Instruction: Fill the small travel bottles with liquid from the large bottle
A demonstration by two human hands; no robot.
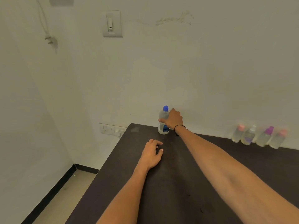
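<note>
Head view: right hand (174, 118) grips the capped bottle (163, 122) upright at the table's (178, 183) far edge; left hand (151, 153) rests relaxed on it, holding nothing. Four small bottles (258, 136) line the wall, right.

A plain room in a home or rented flat, by the look of it. Bare painted walls (178, 70) meet in a corner at the left, one scuffed high up. A light switch plate (112, 23) sits high on the far wall, a socket panel (111, 129) low beside the dark wooden table (178, 183). A loose cable with a plug (48, 38) hangs at far left. Black skirting (53, 189) edges a pale tiled floor (64, 199).
</note>
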